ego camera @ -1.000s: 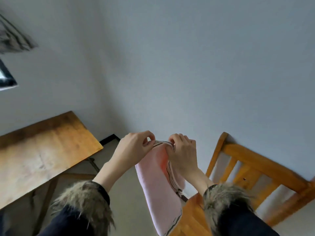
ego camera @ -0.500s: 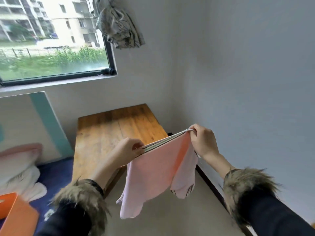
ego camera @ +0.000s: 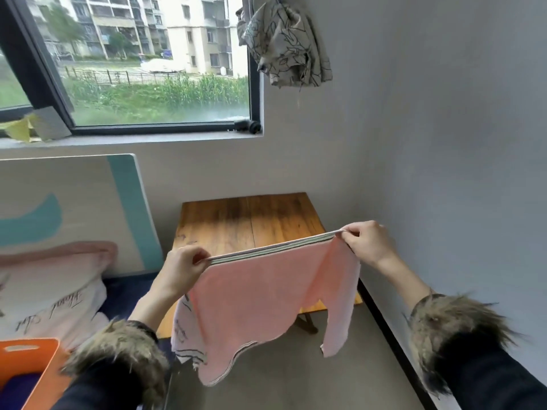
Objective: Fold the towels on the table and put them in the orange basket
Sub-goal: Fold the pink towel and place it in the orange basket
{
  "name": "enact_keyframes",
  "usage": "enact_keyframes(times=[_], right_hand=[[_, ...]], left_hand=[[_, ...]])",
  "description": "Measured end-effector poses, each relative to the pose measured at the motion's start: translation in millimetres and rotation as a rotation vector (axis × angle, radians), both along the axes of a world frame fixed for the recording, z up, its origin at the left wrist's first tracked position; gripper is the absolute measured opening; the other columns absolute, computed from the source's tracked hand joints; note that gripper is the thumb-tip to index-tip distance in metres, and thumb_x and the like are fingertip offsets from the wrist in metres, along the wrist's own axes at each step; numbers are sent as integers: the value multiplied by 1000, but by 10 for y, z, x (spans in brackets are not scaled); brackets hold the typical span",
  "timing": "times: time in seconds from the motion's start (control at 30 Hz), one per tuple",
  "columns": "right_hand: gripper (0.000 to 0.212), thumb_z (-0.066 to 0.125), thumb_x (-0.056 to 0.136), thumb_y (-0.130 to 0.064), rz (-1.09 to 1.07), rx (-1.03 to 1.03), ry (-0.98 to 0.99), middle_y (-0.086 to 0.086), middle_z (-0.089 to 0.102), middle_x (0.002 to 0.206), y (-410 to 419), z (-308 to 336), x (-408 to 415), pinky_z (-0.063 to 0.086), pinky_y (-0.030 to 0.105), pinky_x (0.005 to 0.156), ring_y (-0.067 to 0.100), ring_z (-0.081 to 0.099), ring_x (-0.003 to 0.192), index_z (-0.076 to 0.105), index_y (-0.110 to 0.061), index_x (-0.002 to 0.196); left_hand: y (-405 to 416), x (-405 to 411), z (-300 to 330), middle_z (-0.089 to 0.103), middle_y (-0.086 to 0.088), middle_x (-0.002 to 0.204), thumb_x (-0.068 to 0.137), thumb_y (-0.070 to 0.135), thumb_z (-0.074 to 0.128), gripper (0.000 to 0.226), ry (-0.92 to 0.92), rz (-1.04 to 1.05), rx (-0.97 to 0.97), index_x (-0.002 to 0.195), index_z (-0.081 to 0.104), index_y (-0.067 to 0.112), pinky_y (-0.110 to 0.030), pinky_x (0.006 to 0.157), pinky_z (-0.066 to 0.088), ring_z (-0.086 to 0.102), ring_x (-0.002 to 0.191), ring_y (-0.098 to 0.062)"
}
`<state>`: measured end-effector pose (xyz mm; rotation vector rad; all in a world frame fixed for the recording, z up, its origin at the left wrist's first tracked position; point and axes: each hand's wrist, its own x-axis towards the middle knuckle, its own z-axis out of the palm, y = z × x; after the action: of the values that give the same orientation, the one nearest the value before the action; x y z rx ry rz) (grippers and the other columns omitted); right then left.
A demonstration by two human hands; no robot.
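Observation:
A pink towel (ego camera: 260, 294) with grey-striped edges hangs in the air, stretched taut along its top edge between both hands. My left hand (ego camera: 185, 269) pinches the left top corner. My right hand (ego camera: 365, 242) pinches the right top corner, slightly higher. The towel hangs doubled in front of the wooden table (ego camera: 248, 220), hiding its near edge. The orange basket (ego camera: 32, 365) sits at the bottom left, with something dark blue inside.
A bed with a pink-and-white pillow (ego camera: 50, 294) and a white-and-teal headboard (ego camera: 88, 199) lies at left. A window (ego camera: 148, 63) is above, with a bunched patterned cloth (ego camera: 284, 39) hanging by it. A grey wall runs along the right, grey floor below.
The view swung left from the chair and wall toward the table, window and basket. My hands moved apart, spreading the towel from a bunched grip to a wide taut edge.

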<state>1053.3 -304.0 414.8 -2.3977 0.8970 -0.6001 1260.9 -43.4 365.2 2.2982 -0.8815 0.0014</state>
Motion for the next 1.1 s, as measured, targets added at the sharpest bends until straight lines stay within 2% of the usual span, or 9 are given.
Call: enact_keyframes(times=[0.1, 0.2, 0.37, 0.5, 0.63, 0.83, 0.97, 1.1], right_hand=[[18, 60, 89, -20, 43, 68, 58, 6, 72, 91, -257, -173, 269, 35, 10, 55, 15, 57, 79, 75, -10, 93], [16, 63, 87, -20, 64, 147, 130, 6, 72, 89, -480, -388, 551, 38, 18, 68, 14, 58, 80, 75, -11, 91], [9, 68, 83, -22, 74, 221, 241, 1, 66, 76, -763, -683, 1018, 38, 22, 69, 16, 59, 78, 71, -14, 79], [8, 64, 84, -19, 74, 226, 289, 0, 67, 79, -1049, -850, 1432, 39, 24, 72, 17, 58, 83, 67, -19, 77], [11, 60, 88, -17, 46, 212, 334, -1, 67, 85, -1377, -1095, 1980, 43, 26, 77, 19, 59, 88, 71, -17, 86], [15, 57, 89, -18, -61, 72, 386, 12, 70, 97, -1878, -1634, 2869, 50, 37, 82, 33, 61, 95, 71, -15, 93], [21, 50, 92, -16, -98, -58, 415, 17, 66, 107, -2207, -2019, 3393, 41, 41, 89, 38, 54, 104, 67, -10, 102], [39, 49, 91, -16, -68, -163, 449, 15, 49, 134, -2192, -2480, 3720, 29, 46, 102, 34, 40, 125, 50, -9, 129]], left_hand=[[-70, 275, -191, 66, -1, 74, 80, 10, 68, 5, 62, 85, 55, 77, 72, 10, -21, 68, 36, 58, 74, -15], [-155, 511, -389, 67, -4, 78, 80, 6, 65, 9, 101, 147, 108, 81, 73, 9, -22, 70, 38, 57, 75, -15], [-277, 891, -632, 66, -4, 76, 79, 5, 60, 15, 212, 205, 234, 82, 73, 11, -24, 67, 41, 58, 73, -17], [-499, 1320, -737, 64, -3, 74, 83, 11, 60, 13, 273, 151, 330, 82, 73, 10, -23, 63, 41, 58, 71, -17], [-859, 1932, -867, 67, -7, 82, 87, 14, 55, 17, 274, 116, 354, 86, 71, 8, -29, 68, 45, 60, 79, -22], [-1603, 2958, -1289, 69, -16, 90, 83, 10, 53, 17, 217, 16, 447, 85, 70, 6, -34, 71, 47, 61, 85, -31], [-2047, 3519, -1667, 68, -16, 98, 85, 11, 52, 18, 192, 47, 419, 91, 68, 8, -37, 78, 49, 61, 94, -34], [-2144, 3646, -2200, 59, -20, 110, 87, 14, 49, 26, 261, 57, 419, 111, 59, 8, -43, 89, 46, 56, 103, -38]])
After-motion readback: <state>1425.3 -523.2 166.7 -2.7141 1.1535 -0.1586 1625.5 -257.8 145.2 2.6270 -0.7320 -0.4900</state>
